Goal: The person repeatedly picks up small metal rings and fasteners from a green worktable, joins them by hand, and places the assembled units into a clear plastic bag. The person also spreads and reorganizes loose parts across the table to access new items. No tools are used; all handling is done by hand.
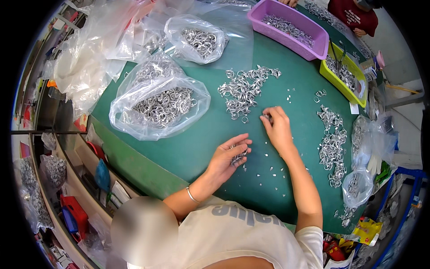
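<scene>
Central ring heap [242, 92] lies ahead and to the left of the right fingertips

Closest to me, the left hand [227, 154] is cupped, fingers curled around a clutch of silvery rings [238, 154]. Tiny pale chips [271, 168] dot the green table [179, 157] to its right. A little farther on, the right hand [277, 124] has its fingers drawn narrow on a small metal piece [268, 118]; whether it's a single ring, I can't tell. It's the nearer hand to that heap, close by but apart. The heap stretches slantwise, its far end leaning right. Left of it sits an open clear bag [118, 117] full of rings; beyond, toward the far edge, stands a purple bin [320, 50].
</scene>
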Demonstrator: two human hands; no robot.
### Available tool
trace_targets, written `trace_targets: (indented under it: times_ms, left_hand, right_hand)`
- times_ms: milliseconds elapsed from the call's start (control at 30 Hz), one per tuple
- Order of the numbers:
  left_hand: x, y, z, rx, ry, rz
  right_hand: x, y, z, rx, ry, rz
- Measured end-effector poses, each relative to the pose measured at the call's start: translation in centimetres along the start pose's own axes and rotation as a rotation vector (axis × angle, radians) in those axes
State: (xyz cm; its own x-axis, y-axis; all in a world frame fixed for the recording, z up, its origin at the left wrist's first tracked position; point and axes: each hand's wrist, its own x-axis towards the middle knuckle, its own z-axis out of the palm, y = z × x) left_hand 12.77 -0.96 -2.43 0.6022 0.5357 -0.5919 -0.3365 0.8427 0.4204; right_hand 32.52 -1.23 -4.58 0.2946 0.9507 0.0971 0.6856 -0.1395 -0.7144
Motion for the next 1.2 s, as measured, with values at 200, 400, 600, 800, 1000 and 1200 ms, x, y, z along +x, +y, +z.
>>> trace_targets:
  times_ms: [200,400,600,800,1000,1200]
  left_hand:
    - [0.3,1.3,0.1,-0.184,-0.045,-0.102]
    - [1.1,0.7,-1.5,-0.097,-0.082,-0.036]
    - [-0.4,1.7,-0.3,-0.131,0.021,0.038]
    - [0.5,1.2,-1.5,-0.208,-0.124,-0.039]
    - [-0.3,3.1,-0.4,-0.127,-0.045,0.000]
    - [-2.2,10.0,0.6,0.399,0.176,0.922]
  right_hand:
    - [-2.3,-7.4,-2.2,0.410,-0.306,-0.129]
    - [0.1,-2.9,2.0,-0.071,0.022,-0.157]
    - [-0.6,-5.4,0.3,0.254,-0.184,0.196]
    - [-2.1,-6.8,-1.0,0.328,-0.140,-0.169]
    - [-3.7,-5.6,-1.4,0.371,-0.160,0.084]
    - [-5.5,-5.5,-1.3,0.412,-0.151,0.061]
